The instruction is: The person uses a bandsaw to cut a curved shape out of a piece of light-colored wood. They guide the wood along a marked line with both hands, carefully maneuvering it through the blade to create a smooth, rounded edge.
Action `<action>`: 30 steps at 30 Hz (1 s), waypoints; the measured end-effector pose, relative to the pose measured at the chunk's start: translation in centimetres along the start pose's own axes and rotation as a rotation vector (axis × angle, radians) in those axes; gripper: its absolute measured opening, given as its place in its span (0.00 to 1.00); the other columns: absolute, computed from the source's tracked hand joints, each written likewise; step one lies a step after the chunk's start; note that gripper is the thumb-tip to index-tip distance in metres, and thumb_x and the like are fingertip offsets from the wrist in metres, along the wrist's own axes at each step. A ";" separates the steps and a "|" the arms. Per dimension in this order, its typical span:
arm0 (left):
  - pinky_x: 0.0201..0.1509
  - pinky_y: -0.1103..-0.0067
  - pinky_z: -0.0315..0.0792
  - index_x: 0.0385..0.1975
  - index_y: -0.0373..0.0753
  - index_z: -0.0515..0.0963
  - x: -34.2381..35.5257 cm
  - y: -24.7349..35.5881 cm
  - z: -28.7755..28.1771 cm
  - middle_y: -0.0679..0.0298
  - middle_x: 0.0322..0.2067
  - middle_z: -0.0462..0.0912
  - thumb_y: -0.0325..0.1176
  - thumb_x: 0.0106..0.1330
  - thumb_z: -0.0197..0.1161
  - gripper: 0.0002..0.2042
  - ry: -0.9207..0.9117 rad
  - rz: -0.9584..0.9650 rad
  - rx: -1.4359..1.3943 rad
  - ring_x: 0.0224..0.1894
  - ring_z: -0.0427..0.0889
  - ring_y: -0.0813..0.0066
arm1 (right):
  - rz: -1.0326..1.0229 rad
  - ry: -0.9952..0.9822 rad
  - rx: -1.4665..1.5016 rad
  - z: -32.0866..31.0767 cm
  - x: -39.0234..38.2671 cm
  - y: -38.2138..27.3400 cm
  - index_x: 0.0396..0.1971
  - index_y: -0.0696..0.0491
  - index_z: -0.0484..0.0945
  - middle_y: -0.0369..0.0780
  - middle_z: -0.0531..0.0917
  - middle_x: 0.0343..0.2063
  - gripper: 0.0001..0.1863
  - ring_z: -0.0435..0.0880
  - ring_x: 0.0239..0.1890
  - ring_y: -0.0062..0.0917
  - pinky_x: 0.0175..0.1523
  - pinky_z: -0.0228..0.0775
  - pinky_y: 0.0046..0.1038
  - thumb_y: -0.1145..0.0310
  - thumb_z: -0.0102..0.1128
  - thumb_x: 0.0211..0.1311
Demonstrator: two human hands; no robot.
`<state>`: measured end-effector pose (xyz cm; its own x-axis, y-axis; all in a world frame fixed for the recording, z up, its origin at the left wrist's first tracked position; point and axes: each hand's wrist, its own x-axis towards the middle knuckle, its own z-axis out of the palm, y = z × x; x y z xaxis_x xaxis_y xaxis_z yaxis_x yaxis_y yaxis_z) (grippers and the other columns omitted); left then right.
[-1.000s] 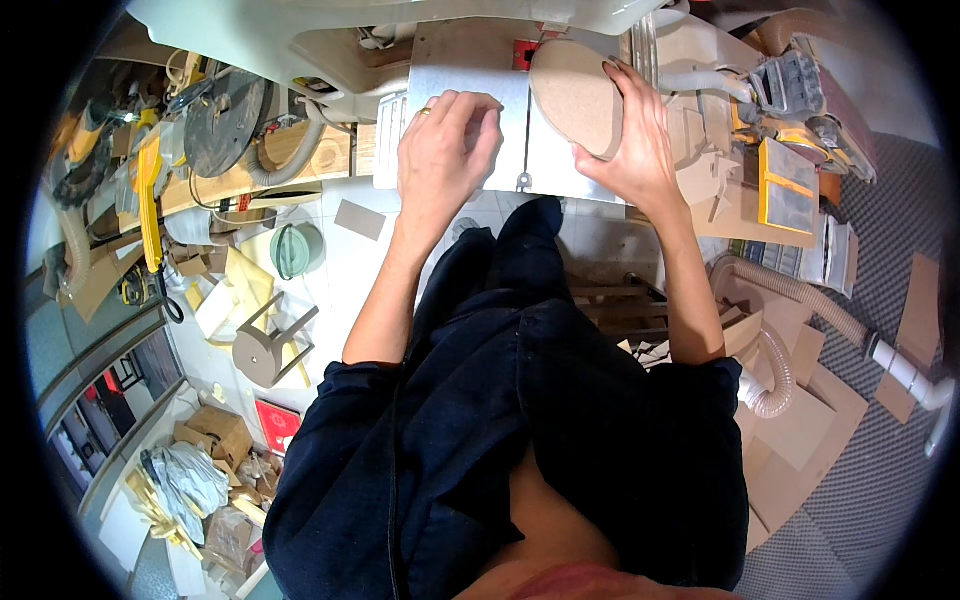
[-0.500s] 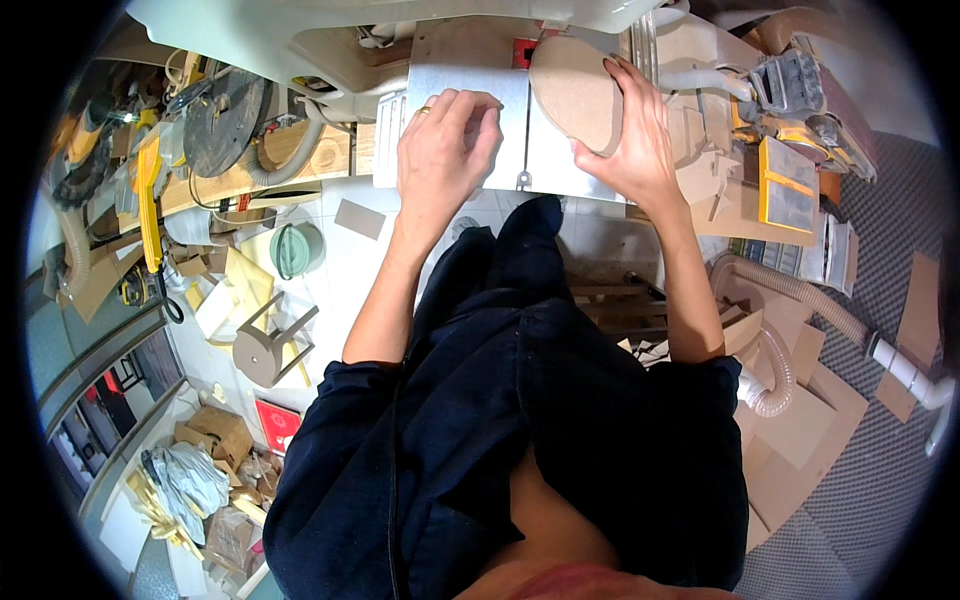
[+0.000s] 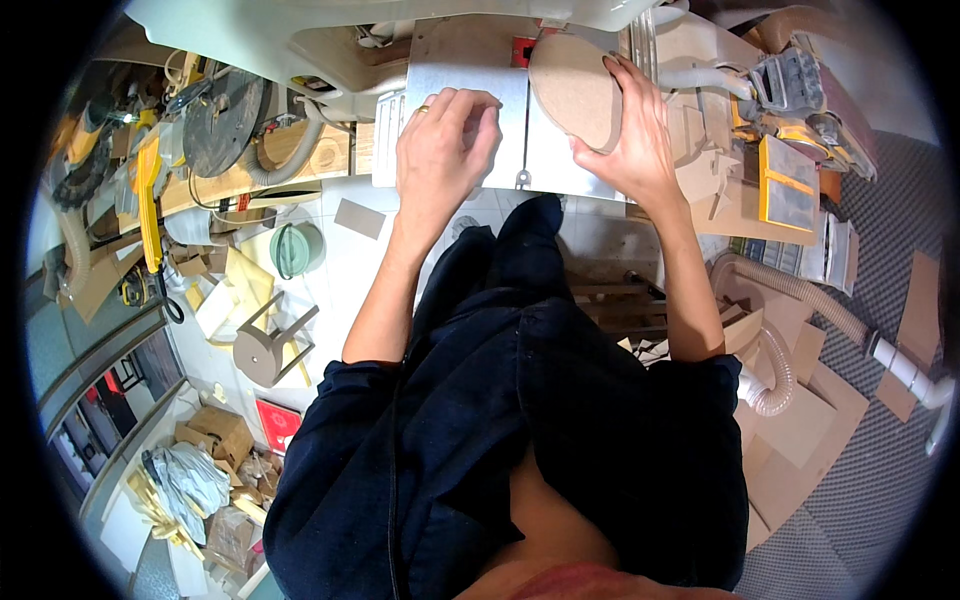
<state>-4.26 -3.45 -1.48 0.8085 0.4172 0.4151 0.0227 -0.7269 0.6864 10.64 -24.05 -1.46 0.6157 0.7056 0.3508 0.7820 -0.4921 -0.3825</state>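
Note:
A rounded tan fiberboard piece [image 3: 574, 88] lies flat on the metal table [image 3: 545, 172] of a machine, right of the table's dark slot. My right hand [image 3: 640, 135] grips its right edge, the fingers along the far side and the thumb at the near edge. Left of the slot, my left hand [image 3: 446, 140] rests on the same table, apart from the board. Its fingers are curled toward the thumb; whether anything small is between them is hidden. Just beyond the board's upper left is a red insert [image 3: 522, 52] in the table.
The machine's pale housing [image 3: 330, 50] overhangs the far side. Cardboard-like offcuts [image 3: 700, 165] and a yellow-framed case [image 3: 787, 185] lie at right. Cables and a yellow tool [image 3: 150, 200] hang at left. On the floor are a stool [image 3: 262, 352], a green bucket [image 3: 291, 251] and a ribbed hose [image 3: 800, 290].

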 end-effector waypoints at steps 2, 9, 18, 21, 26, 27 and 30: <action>0.41 0.71 0.76 0.38 0.42 0.84 0.0 0.0 0.0 0.66 0.31 0.84 0.29 0.67 0.68 0.03 -0.004 -0.006 0.004 0.32 0.84 0.68 | -0.003 0.005 0.004 0.0 0.0 0.0 0.75 0.54 0.60 0.53 0.69 0.71 0.55 0.66 0.74 0.49 0.79 0.56 0.48 0.58 0.79 0.46; 0.41 0.71 0.76 0.38 0.42 0.84 -0.1 -0.1 0.1 0.66 0.31 0.84 0.30 0.67 0.68 0.03 -0.010 -0.022 -0.001 0.32 0.84 0.68 | -0.013 0.014 0.009 0.1 0.1 0.1 0.75 0.54 0.60 0.53 0.69 0.71 0.55 0.66 0.74 0.50 0.79 0.56 0.48 0.58 0.79 0.46; 0.43 0.71 0.76 0.38 0.41 0.84 0.0 0.0 0.0 0.65 0.32 0.85 0.29 0.67 0.68 0.03 -0.009 -0.007 -0.008 0.34 0.85 0.67 | 0.008 0.007 -0.037 0.1 0.2 0.0 0.74 0.57 0.60 0.54 0.68 0.71 0.56 0.66 0.74 0.49 0.79 0.57 0.48 0.52 0.80 0.46; 0.42 0.70 0.76 0.38 0.41 0.84 0.0 0.1 -0.1 0.65 0.32 0.85 0.29 0.67 0.68 0.03 -0.004 -0.006 -0.009 0.33 0.85 0.67 | 0.001 -0.006 -0.033 0.1 0.0 0.1 0.74 0.57 0.60 0.54 0.68 0.72 0.56 0.65 0.75 0.49 0.79 0.56 0.48 0.52 0.80 0.46; 0.42 0.69 0.76 0.38 0.41 0.84 0.1 0.0 -0.1 0.63 0.33 0.84 0.29 0.66 0.68 0.03 -0.004 -0.016 -0.024 0.33 0.84 0.63 | -0.031 -0.093 -0.068 -1.2 -0.5 0.0 0.75 0.56 0.60 0.54 0.67 0.71 0.56 0.64 0.74 0.50 0.79 0.54 0.49 0.51 0.80 0.47; 0.42 0.68 0.77 0.38 0.41 0.84 0.1 0.0 -0.1 0.63 0.33 0.84 0.29 0.66 0.68 0.03 -0.002 -0.014 -0.027 0.33 0.84 0.62 | -0.036 -0.103 -0.084 -1.3 -0.7 -0.2 0.75 0.56 0.60 0.54 0.68 0.71 0.56 0.64 0.74 0.50 0.78 0.54 0.50 0.50 0.80 0.47; 0.42 0.67 0.77 0.37 0.40 0.84 0.1 -0.1 0.0 0.62 0.33 0.85 0.29 0.66 0.69 0.04 0.003 -0.002 -0.031 0.34 0.84 0.59 | 0.096 0.008 -0.055 -1.2 -1.5 -1.4 0.74 0.56 0.61 0.53 0.69 0.68 0.56 0.66 0.72 0.50 0.76 0.55 0.50 0.49 0.81 0.47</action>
<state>-4.19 -3.35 -1.52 0.8066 0.4204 0.4155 0.0063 -0.7090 0.7051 8.79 -25.05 -0.39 0.6889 0.6499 0.3211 0.7231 -0.5851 -0.3671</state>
